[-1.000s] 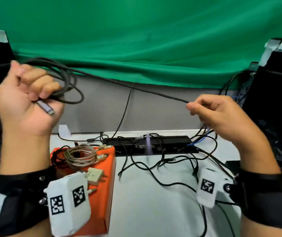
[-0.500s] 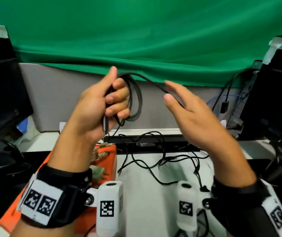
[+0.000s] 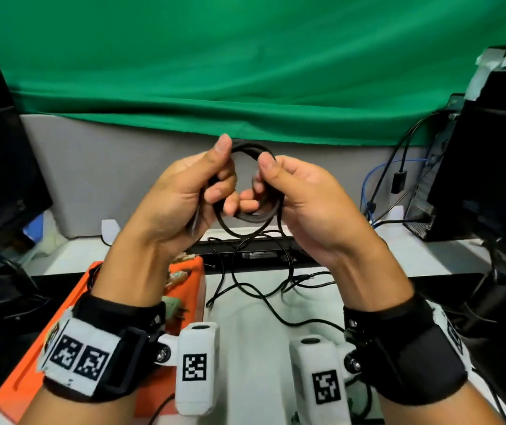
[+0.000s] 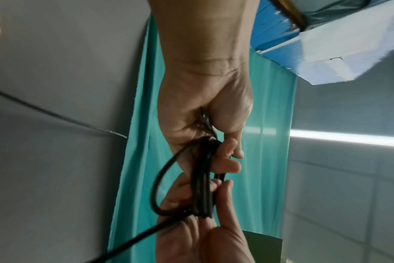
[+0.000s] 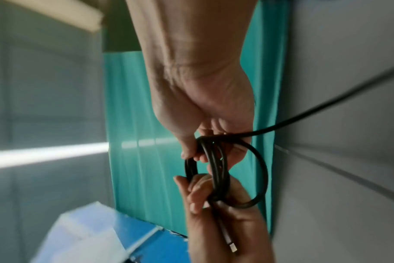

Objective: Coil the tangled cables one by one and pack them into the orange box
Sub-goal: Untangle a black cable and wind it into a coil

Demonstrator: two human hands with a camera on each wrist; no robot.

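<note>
Both hands are gripping one black cable (image 3: 253,214) in front of the green cloth (image 3: 245,72), raised above the white table (image 3: 245,308). The left hand (image 3: 184,194) is curling its fingers (image 4: 227,167) round one side of the round coil, thumb pointing up; the right hand (image 3: 300,197) is pinching the opposite side, its fingers (image 5: 196,154) wrapping over several smooth rubbery loops. In the right wrist view a slim silvery plug (image 5: 231,246) is sticking out below the left palm. One loose strand is hanging from the coil down toward a tangle of thin black cables (image 3: 254,280) that is sprawling over the table beside a flat black bar (image 3: 245,250). An orange box (image 3: 31,357), rectangular and matte, is sitting at the left under the left forearm; a braided metallic-looking cable end (image 3: 181,276) is showing inside it. Dark blocky computer cases are standing at both edges.
</note>
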